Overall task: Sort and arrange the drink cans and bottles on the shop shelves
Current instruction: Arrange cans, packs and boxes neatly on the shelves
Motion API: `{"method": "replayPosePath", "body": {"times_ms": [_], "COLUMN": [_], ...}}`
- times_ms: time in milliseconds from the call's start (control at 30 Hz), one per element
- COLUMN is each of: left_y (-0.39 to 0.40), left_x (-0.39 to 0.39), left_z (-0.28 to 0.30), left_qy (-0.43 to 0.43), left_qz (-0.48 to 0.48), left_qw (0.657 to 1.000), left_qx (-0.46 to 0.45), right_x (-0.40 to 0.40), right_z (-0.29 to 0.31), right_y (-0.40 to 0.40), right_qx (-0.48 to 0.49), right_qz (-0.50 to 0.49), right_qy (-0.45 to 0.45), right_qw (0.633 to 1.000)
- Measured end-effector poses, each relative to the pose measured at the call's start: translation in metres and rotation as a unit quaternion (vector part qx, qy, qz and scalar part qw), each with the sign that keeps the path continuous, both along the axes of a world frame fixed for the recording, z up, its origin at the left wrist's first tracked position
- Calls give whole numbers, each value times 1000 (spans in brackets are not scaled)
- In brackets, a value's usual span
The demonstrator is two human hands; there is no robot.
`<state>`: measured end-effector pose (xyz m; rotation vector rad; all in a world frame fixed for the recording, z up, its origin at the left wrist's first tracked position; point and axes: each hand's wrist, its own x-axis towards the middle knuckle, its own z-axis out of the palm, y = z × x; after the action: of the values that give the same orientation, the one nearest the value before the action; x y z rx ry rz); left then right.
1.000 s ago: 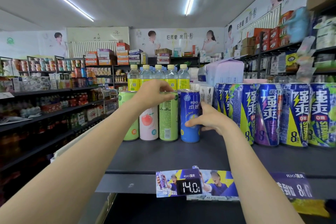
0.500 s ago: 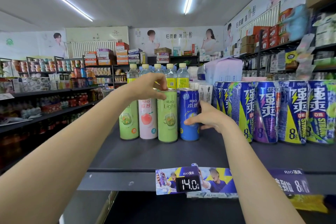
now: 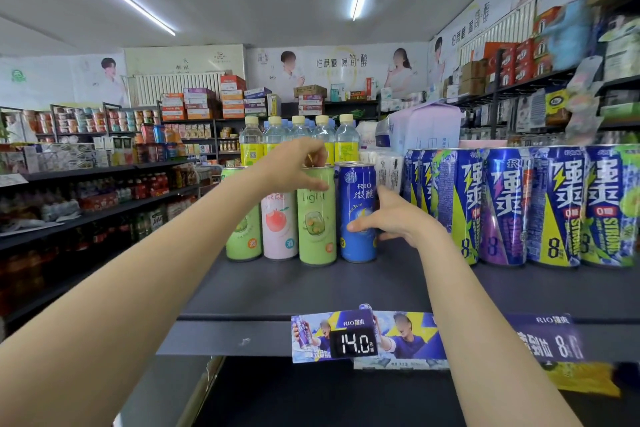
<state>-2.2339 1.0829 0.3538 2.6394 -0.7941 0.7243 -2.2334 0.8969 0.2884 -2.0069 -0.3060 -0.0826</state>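
Observation:
Several slim cans stand in a row on the dark grey shelf (image 3: 346,291): a green can (image 3: 242,239) at the left, a pink peach can (image 3: 278,229), a light green "Light" can (image 3: 317,225) and a blue RIO can (image 3: 356,201). My left hand (image 3: 294,166) grips the top of the light green "Light" can from above, fingers curled over its rim. Around the lower right side of the blue RIO can my right hand (image 3: 391,218) curls, thumb across its front.
A row of wide blue and yellow "8" cans (image 3: 519,208) fills the shelf to the right. Clear bottles with yellow labels (image 3: 298,135) stand behind the slim cans. A 14.0 price tag (image 3: 353,343) hangs on the shelf's front edge. An aisle and stocked shelves (image 3: 97,184) lie left.
The light green can under my left hand has turned, so its "Light" front label now faces me and it stands slightly forward. My right hand has stayed on the blue can.

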Motion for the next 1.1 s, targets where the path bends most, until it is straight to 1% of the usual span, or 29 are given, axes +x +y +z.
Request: {"method": "replayPosePath", "body": {"times_ms": [100, 167, 300, 367, 433, 500, 567, 700, 767, 833, 933, 1033, 1100], "left_y": [11, 17, 15, 4, -9, -17, -15, 0, 9, 16, 14, 2, -3], "left_x": [-4, -3, -6, -7, -5, 0, 4, 0, -6, -7, -6, -3, -1], "left_z": [2, 4, 7, 8, 5, 0, -3, 8, 13, 16, 12, 6, 5], "left_qy": [60, 71, 66, 29, -49, -102, -94, 2, 47, 62, 47, -40, -51], "left_qz": [-40, -31, 15, 70, 131, 159, 134, 41, 17, 6, 28, 91, 93], "left_qw": [997, 996, 998, 997, 988, 978, 984, 999, 998, 998, 997, 989, 987], "left_qx": [-35, -32, -9, 14, 62, 85, 67, 33, 25, 25, 47, 106, 117], "right_x": [1, 2, 3, 3, 2, 0, 1, 1, 2, 3, 3, 4, 5], "right_z": [0, 0, -1, -1, -1, -1, -1, -1, -1, -1, -1, -2, -2], "right_y": [1, 1, 1, 1, 1, 1, 1, -1, -1, -1, 0, -1, -1], "right_qx": [-2, -5, -6, -4, -3, -1, 0, -2, -1, -4, -8, -6, -6], "right_qz": [-2, -3, -3, -2, -2, -1, 2, 6, 9, 10, 11, 2, -9], "right_qy": [0, 0, 2, 1, -1, -1, -3, -9, -8, -11, -12, -19, -31], "right_qw": [1000, 1000, 1000, 1000, 1000, 1000, 1000, 1000, 1000, 1000, 1000, 1000, 999]}}
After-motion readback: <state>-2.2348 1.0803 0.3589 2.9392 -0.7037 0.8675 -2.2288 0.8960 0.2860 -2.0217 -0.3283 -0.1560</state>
